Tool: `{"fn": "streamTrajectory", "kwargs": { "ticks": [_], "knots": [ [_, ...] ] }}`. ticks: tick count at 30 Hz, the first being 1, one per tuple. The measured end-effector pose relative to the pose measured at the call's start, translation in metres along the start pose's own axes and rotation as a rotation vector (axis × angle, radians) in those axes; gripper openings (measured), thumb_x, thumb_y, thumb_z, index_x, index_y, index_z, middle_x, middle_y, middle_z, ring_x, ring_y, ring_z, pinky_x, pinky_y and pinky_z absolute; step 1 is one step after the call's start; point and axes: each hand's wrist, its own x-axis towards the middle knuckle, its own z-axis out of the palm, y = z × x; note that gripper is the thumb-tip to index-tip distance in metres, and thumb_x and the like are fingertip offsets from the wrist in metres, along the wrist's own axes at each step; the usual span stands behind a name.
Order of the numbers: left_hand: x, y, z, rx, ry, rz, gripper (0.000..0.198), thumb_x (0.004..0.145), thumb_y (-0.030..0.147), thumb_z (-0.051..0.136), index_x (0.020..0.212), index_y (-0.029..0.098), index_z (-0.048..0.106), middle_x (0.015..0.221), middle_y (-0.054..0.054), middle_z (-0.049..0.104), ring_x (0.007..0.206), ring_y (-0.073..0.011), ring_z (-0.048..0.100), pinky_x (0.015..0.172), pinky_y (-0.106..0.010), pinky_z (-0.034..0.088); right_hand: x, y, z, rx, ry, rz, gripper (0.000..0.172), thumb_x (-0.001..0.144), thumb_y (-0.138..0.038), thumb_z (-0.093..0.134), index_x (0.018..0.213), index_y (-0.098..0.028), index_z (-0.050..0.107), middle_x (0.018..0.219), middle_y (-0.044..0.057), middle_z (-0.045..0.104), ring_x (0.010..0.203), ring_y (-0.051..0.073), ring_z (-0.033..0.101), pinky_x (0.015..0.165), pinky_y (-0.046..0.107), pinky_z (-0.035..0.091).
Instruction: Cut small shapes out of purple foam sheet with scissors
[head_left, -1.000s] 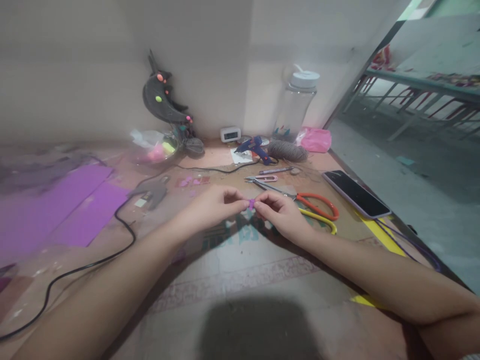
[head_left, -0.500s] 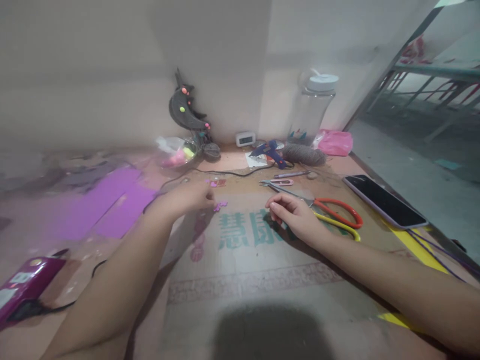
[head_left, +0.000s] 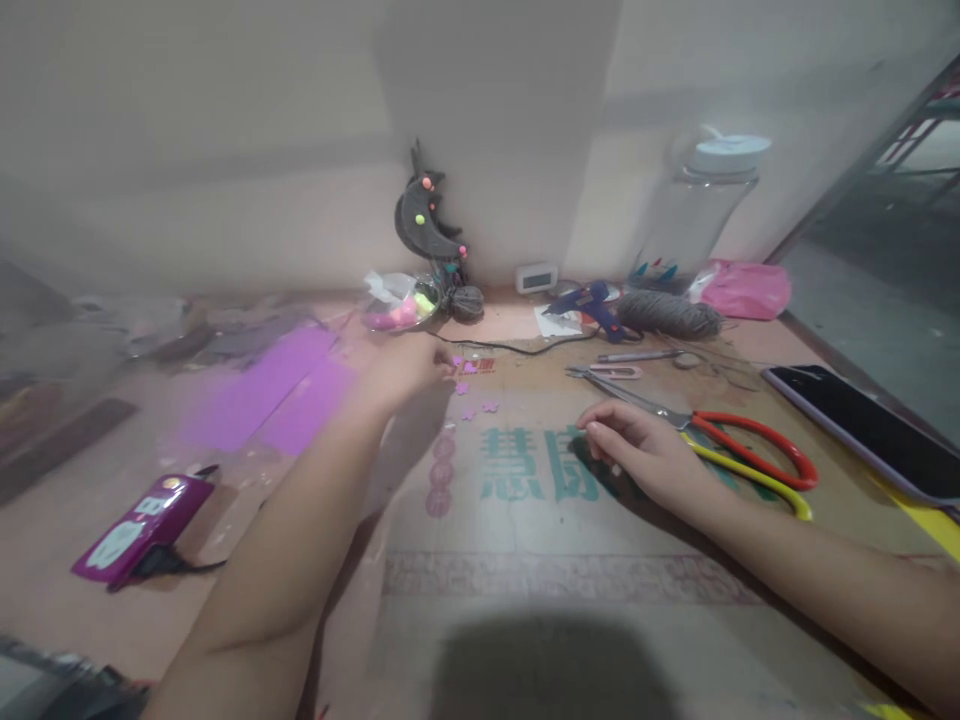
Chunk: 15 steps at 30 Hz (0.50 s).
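My left hand (head_left: 418, 368) reaches over the far part of the printed board, its fingers bent and a little apart beside several small purple flower-shaped pieces (head_left: 490, 407). I see nothing held in it. My right hand (head_left: 637, 450) rests on the board (head_left: 510, 545) by the green printed characters, thumb and fingers curled together; anything between the fingertips is too small or hidden to make out. Just behind that hand lie scissors (head_left: 754, 445) with one red and one yellow handle. Purple sheets (head_left: 262, 390) are spread to the left of my left forearm.
Along the wall stand a grey crescent with coloured pins (head_left: 424, 220), a clear bowl (head_left: 401, 310), a small display (head_left: 536, 278), a blue glue gun (head_left: 592, 303), grey yarn (head_left: 667, 315) and a clear bottle (head_left: 697, 220). A phone (head_left: 862, 425) lies right, a purple power strip (head_left: 146, 530) left.
The view has swung left, so things appear further right. My left hand has drawn back from the nearer purple pieces, and one more of them now shows. My right hand keeps its pose.
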Motion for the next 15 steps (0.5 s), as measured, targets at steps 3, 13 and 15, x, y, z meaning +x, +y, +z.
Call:
{"fn": "streamTrajectory", "kwargs": {
  "ticks": [3,13,15],
  "knots": [
    [0.004,-0.006,0.000,-0.020,0.013,0.016,0.023,0.082,0.025,0.059,0.096,0.024,0.076,0.097,-0.004,0.077,0.083,-0.0219,0.067,0.063,-0.028,0.038,-0.001,-0.004,0.000,-0.009,0.001,0.022,0.033,0.089,-0.052,0.061,0.091,-0.020,0.063,0.065,0.000,0.058,0.058,0.016,0.053,0.055,0.029,0.042],
    [0.019,-0.021,0.025,-0.037,-0.126,0.289,0.024,0.074,0.022,0.065,0.095,0.027,0.074,0.095,0.000,0.075,0.087,-0.0195,0.066,0.068,-0.026,0.041,0.000,-0.004,0.001,-0.001,0.000,0.030,0.029,0.091,-0.049,0.058,0.095,-0.020,0.061,0.066,-0.001,0.057,0.059,0.016,0.054,0.056,0.030,0.042],
    [0.022,-0.023,0.030,-0.033,-0.121,0.310,0.023,0.074,0.023,0.064,0.095,0.026,0.074,0.097,-0.001,0.075,0.089,-0.0201,0.066,0.068,-0.026,0.041,0.000,-0.004,0.000,-0.009,-0.005,0.030,0.029,0.091,-0.049,0.058,0.095,-0.020,0.061,0.066,-0.001,0.057,0.059,0.016,0.054,0.057,0.030,0.042]
  ]
}}
